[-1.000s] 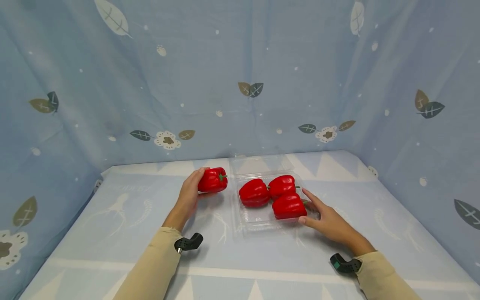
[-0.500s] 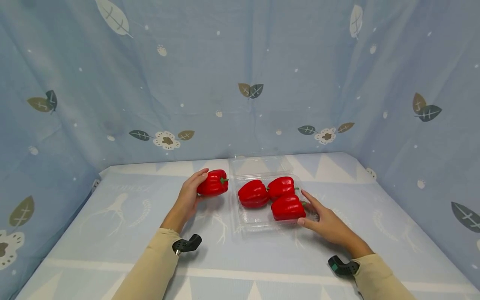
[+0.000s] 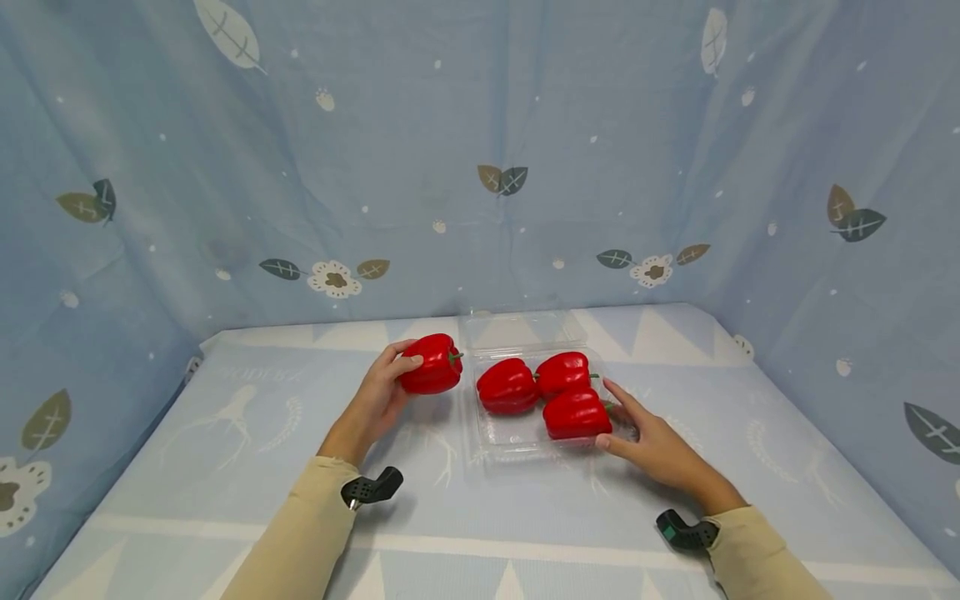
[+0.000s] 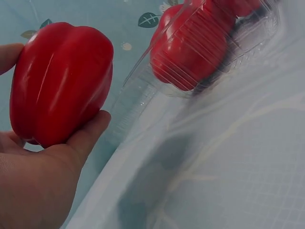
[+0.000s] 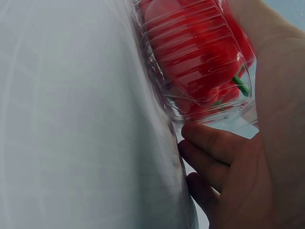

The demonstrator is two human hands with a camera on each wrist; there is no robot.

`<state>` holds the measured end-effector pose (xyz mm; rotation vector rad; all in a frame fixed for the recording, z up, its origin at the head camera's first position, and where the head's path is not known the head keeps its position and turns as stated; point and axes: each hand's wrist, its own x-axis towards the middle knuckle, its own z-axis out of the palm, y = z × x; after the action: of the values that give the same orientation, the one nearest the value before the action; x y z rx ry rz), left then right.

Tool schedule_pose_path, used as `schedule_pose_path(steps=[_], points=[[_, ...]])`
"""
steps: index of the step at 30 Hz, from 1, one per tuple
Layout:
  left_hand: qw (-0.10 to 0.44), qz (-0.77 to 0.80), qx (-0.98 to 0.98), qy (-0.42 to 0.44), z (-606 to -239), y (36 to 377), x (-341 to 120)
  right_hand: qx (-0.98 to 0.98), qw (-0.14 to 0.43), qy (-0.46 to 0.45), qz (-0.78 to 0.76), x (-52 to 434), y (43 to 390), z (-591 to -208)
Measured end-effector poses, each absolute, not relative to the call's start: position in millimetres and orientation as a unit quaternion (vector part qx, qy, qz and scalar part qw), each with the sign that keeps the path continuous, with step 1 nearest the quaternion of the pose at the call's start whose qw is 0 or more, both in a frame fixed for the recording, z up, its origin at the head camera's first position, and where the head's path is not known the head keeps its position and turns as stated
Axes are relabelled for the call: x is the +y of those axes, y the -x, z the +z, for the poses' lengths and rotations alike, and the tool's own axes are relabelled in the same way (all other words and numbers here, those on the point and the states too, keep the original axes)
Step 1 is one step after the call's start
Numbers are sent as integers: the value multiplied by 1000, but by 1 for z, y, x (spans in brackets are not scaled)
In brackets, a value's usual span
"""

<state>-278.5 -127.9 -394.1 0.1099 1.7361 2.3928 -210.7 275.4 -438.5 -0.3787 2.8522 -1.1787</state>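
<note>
Lifted since a second ago, our left hand (image 3: 378,398) curls round a glossy, lobed red pepper (image 3: 431,374) just beside the clear ribbed plastic tray (image 3: 517,433). Our right hand (image 3: 651,440) rests spread against its right wall; three peppers (image 3: 545,388) lie inside. Pale blue patterned cloth covers table (image 3: 225,467) and walls.

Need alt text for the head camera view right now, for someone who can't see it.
A person's left hand holds a red bell pepper just above a pale blue patterned tablecloth, left of an open clear plastic tray with three more red peppers inside. The right hand rests against the tray's right side. Blue leaf-print fabric hangs behind.
</note>
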Motion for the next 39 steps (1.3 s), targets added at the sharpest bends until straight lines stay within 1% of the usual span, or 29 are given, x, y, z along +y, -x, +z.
schedule_pose_path(steps=[12,18,29,39], points=[[97,800,591,-43,-395,276,-123,916,17,126,-381,275,211,-439],[105,792,597,-67,-391,274,-118,917,17,122,-379,277,210,-441],[143,783,591,-132,-390,272,-113,917,14,125,-378,276,210,-439],[146,774,599,-143,-386,271,-103,916,14,125,-382,277,211,-438]])
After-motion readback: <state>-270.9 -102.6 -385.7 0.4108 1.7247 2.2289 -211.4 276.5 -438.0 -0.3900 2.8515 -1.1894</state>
